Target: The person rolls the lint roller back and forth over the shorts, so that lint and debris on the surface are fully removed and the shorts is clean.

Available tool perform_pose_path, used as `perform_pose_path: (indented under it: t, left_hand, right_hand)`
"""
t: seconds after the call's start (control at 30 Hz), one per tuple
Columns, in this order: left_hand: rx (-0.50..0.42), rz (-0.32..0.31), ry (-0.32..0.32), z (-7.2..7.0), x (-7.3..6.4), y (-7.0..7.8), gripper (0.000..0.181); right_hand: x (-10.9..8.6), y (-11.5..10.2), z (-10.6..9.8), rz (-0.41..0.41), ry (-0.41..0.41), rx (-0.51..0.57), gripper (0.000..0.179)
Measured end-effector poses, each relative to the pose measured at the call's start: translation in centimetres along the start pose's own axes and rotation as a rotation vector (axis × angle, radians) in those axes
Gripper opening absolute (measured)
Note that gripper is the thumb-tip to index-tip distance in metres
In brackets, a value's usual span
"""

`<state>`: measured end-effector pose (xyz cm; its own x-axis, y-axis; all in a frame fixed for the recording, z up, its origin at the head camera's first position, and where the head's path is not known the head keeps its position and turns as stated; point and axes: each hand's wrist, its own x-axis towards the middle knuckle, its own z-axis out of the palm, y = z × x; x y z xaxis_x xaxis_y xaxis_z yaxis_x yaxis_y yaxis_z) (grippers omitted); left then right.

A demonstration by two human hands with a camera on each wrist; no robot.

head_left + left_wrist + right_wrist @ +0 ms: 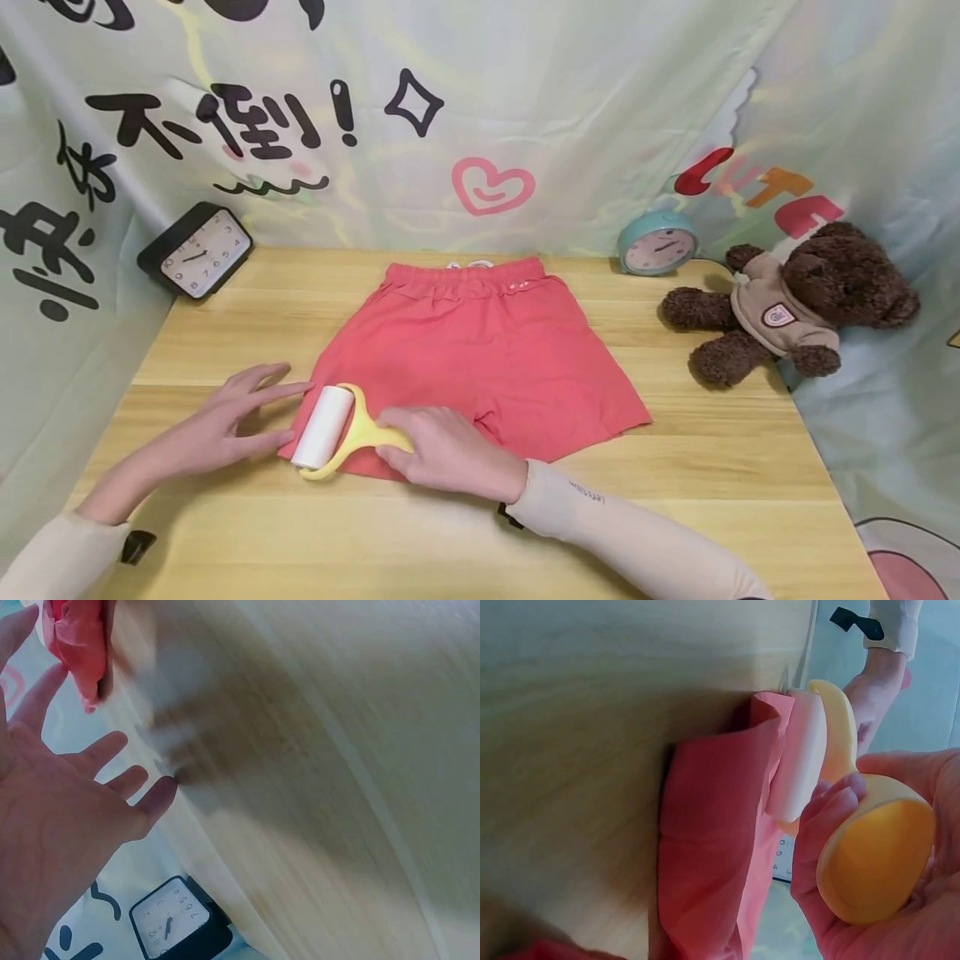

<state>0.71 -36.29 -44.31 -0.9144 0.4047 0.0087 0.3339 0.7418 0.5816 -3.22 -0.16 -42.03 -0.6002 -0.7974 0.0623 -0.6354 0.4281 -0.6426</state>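
Note:
Red shorts [457, 350] lie spread on the wooden table, waistband toward the back wall. My right hand [450, 450] grips the yellow handle of a lint roller [324, 427], fingers wrapped round it. The roller's white cylinder rests over the left leg's outer edge, near the hem; the right wrist view shows the white cylinder [801, 754] against the fabric and the hollow handle end in the palm. Fingers spread, my left hand [232, 417] reaches to that same edge, its fingertips right at the fabric. In the left wrist view the left hand [67, 787] holds nothing.
A black square clock [198, 250] stands at the back left of the table [315, 542]. At the back right are a round teal clock [657, 243] and a brown teddy bear [787, 304] in a beige top. Printed cloth [585, 108] hangs behind and at the sides.

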Motion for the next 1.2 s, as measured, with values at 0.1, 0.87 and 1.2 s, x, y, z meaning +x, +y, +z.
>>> perform_pose_path:
  t: [0.1, 0.87, 1.2]
  left_hand:
    - [0.002, -0.002, -0.001, 0.1, 0.0, 0.0, 0.065]
    - [-0.263, -0.255, -0.051, 0.6, 0.8, 1.5, 0.013]
    - [-0.396, -0.346, -0.031, 1.0, 1.2, 1.4, 0.010]
  right_hand:
    - [0.1, 0.0, 0.0, 0.000, -0.004, -0.003, 0.016]
    - [0.8, -0.2, -0.3, -0.004, -0.027, -0.014, 0.011]
    - [0.7, -0.3, -0.5, 0.004, -0.033, -0.011, 0.012]
